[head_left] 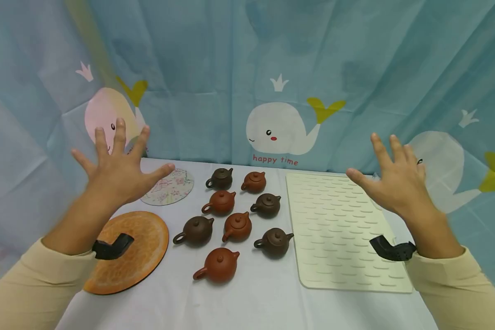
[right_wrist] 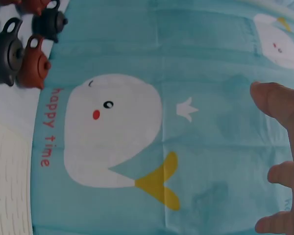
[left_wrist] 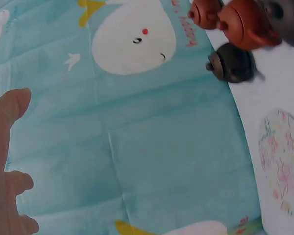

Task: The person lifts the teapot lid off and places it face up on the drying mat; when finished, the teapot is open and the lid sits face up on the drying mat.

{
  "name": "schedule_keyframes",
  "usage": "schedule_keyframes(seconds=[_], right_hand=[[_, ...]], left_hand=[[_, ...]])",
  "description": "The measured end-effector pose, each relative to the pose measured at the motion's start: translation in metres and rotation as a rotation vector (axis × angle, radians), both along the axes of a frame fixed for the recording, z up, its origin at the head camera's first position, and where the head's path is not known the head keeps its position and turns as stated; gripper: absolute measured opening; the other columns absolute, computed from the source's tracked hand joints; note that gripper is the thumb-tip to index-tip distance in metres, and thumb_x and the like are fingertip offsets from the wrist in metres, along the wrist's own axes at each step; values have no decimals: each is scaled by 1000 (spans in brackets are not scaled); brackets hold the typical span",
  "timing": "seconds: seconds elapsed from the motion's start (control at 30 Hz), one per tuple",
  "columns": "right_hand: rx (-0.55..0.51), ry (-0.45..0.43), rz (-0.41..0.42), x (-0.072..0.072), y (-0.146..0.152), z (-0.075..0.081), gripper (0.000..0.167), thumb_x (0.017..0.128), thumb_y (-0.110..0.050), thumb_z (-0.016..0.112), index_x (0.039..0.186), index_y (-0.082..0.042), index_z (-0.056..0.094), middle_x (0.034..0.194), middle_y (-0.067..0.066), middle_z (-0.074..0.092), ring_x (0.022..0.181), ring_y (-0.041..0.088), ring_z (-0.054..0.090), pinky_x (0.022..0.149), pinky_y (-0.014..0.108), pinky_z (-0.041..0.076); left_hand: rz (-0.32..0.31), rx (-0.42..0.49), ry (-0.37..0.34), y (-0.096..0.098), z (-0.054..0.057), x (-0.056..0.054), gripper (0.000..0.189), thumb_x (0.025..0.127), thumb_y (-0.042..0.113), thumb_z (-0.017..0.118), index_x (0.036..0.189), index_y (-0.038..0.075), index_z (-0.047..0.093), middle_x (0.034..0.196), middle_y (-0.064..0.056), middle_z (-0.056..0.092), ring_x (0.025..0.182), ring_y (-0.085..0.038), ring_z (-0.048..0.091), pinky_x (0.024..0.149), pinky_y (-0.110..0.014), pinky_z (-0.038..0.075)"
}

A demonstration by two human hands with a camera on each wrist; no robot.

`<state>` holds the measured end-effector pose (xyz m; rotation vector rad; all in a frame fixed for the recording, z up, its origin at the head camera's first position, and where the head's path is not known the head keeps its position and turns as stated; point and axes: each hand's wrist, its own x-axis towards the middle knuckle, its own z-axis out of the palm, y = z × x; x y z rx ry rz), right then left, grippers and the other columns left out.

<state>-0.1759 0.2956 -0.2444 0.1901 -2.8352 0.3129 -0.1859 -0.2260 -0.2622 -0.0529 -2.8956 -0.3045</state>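
Observation:
Both hands are raised with fingers spread, holding nothing. My left hand (head_left: 117, 176) overlaps the floral round mat (head_left: 171, 188) in the head view, and its forearm crosses the orange round mat (head_left: 144, 243). On the other side, my right hand (head_left: 400, 183) hovers by the far right corner of the cream ribbed mat (head_left: 338, 233). Between the mats stand several small clay teapots in loose rows. Reddish-brown ones include the nearest teapot (head_left: 220, 266) and a middle teapot (head_left: 237, 227). Dark brown ones include a left teapot (head_left: 196, 230) and a right teapot (head_left: 275, 242), its spout close to the cream mat.
A white cloth (head_left: 260, 302) covers the table. Behind it hangs a blue curtain (head_left: 198, 82) printed with whales and crowns. Black straps with camera mounts (head_left: 392, 250) sit on both wrists, beside beige sleeves (head_left: 449, 284).

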Motion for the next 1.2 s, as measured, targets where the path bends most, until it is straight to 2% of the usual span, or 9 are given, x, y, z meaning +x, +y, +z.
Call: schedule_keyframes(seconds=[0.2,0.43,0.63,0.8,0.93,1.2], right_hand=[[-121,30,63,7,-3,-10,89,91,-53,59,157,-19,9,157,23,3,138,51,0,95,76,4],[-252,71,154,6,-1,-28,84,90,-41,65,155,-16,19,155,23,15,138,50,8,99,73,7],[-329,58,233,6,-4,-42,80,90,-33,67,154,-15,23,155,17,21,140,42,16,102,69,12],[-374,24,228,8,-7,-56,78,89,-32,69,154,-20,26,154,14,26,138,41,22,98,70,20],[-405,12,234,8,-9,-68,76,90,-31,69,153,-19,29,152,17,29,137,43,24,95,72,22],[-463,-14,243,4,-12,-89,73,91,-32,68,152,-18,31,149,14,36,136,39,29,97,67,26]], left_hand=[[-24,37,39,8,-20,5,99,82,80,41,155,30,-1,156,-11,-23,135,-39,-31,83,-69,-29],[-59,100,57,23,-47,9,101,81,78,46,156,25,5,158,-13,-16,137,-43,-22,87,-74,-20],[-75,176,81,36,-62,14,100,81,74,52,156,23,11,159,-14,-8,140,-43,-16,93,-76,-10],[-123,241,146,46,-73,17,96,83,64,60,155,17,19,159,-17,3,141,-46,-1,98,-74,6],[-171,325,190,54,-85,19,91,83,54,67,153,13,26,158,-18,9,141,-45,5,101,-71,8],[-217,481,200,64,-108,21,88,81,44,74,151,11,33,158,-16,15,141,-43,11,101,-70,13]])
